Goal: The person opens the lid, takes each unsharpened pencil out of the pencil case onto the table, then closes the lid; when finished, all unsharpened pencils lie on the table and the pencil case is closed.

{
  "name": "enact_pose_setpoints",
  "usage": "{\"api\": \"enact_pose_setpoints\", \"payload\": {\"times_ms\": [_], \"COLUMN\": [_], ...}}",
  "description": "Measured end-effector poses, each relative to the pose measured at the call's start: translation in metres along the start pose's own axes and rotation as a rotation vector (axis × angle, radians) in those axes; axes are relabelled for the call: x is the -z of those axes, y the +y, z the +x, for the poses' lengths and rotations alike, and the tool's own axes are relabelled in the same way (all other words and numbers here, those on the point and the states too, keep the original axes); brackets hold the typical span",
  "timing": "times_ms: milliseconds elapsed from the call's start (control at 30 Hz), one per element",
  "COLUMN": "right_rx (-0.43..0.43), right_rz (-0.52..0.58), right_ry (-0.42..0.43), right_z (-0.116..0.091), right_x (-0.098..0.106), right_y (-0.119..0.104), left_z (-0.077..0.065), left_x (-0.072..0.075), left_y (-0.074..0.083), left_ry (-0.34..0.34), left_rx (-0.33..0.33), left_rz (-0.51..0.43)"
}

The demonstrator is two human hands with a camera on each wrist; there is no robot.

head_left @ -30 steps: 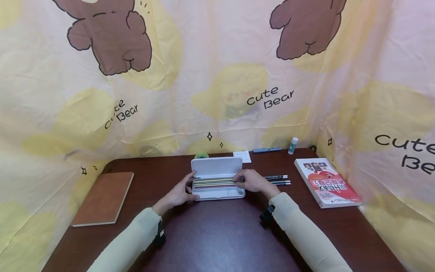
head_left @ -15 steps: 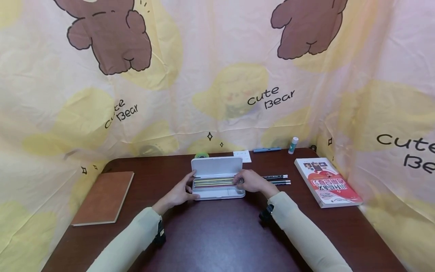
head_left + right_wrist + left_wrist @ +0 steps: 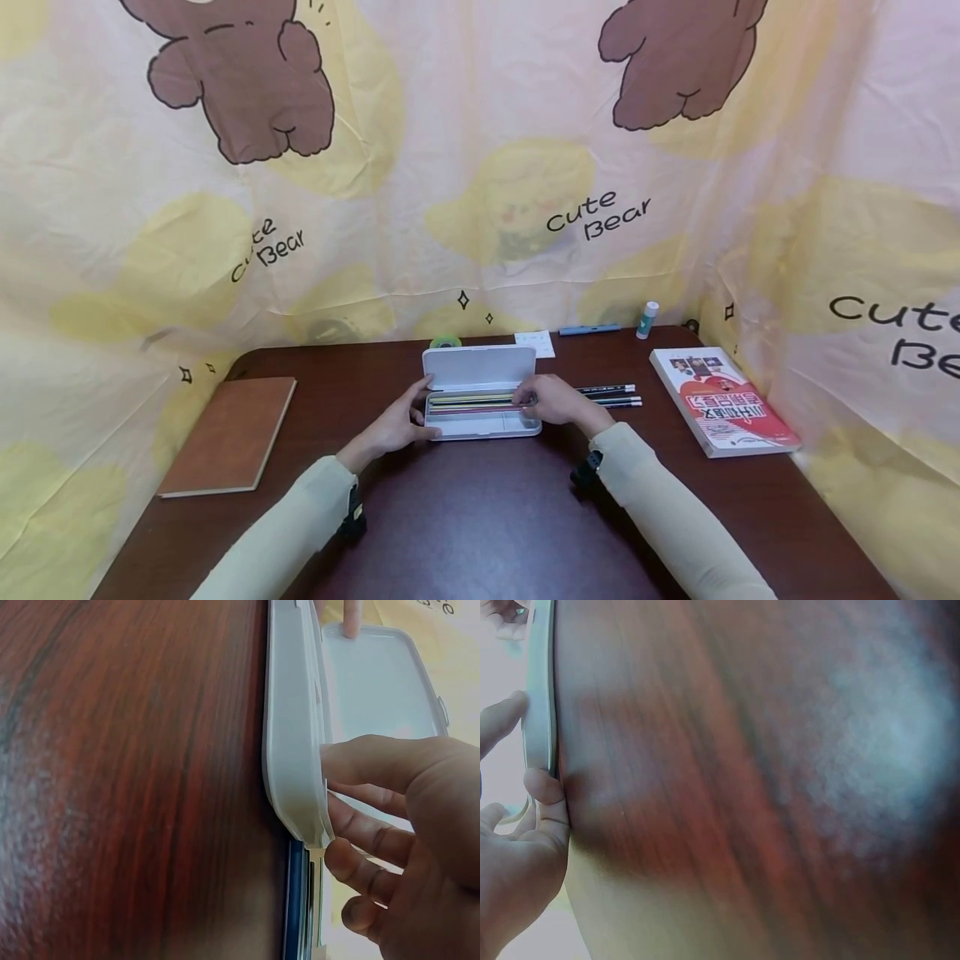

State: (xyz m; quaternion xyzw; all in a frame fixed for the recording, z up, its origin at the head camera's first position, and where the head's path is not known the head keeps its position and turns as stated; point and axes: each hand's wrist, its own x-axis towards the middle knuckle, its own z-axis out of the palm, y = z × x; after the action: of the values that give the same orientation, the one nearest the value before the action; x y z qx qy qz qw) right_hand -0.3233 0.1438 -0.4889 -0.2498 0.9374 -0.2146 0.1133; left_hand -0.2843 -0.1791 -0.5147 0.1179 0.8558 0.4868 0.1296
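Observation:
An opened white pencil case (image 3: 465,427) lies on the table with its lid (image 3: 480,367) raised at the back. Several coloured pencils (image 3: 468,403) lie lengthwise inside. My left hand (image 3: 393,423) grips the case's left end, thumb at the front corner and fingers toward the lid; the left wrist view shows its thumb against the case wall (image 3: 541,682). My right hand (image 3: 558,400) has its thumb and fingers bent in over the case's right end. In the right wrist view its other fingertips are right at the end rim. I cannot tell whether it pinches a pencil.
Several dark pencils with white ends (image 3: 609,389) lie right of the case. Behind are green tape (image 3: 446,342), a paper slip (image 3: 535,343), a blue pen (image 3: 589,331) and a glue stick (image 3: 647,321). A brown notebook (image 3: 228,435) lies left, a red-and-white book (image 3: 723,404) right.
My right fingertips have shifted slightly left and toward the front over the pencils, and a dark end seen by them earlier shows less. The left hand and case stay put.

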Motion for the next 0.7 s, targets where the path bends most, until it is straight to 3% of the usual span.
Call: {"api": "enact_pose_setpoints", "payload": {"times_ms": [700], "right_rx": [0.009], "right_rz": [-0.003], "right_ry": [-0.019], "right_z": [-0.0011], "right_x": [0.0024], "right_y": [-0.0021], "left_z": [-0.0015], "left_x": [-0.0009], "left_y": [-0.0005], "left_ry": [-0.002], "left_rx": [-0.014], "left_rz": [0.005]}}
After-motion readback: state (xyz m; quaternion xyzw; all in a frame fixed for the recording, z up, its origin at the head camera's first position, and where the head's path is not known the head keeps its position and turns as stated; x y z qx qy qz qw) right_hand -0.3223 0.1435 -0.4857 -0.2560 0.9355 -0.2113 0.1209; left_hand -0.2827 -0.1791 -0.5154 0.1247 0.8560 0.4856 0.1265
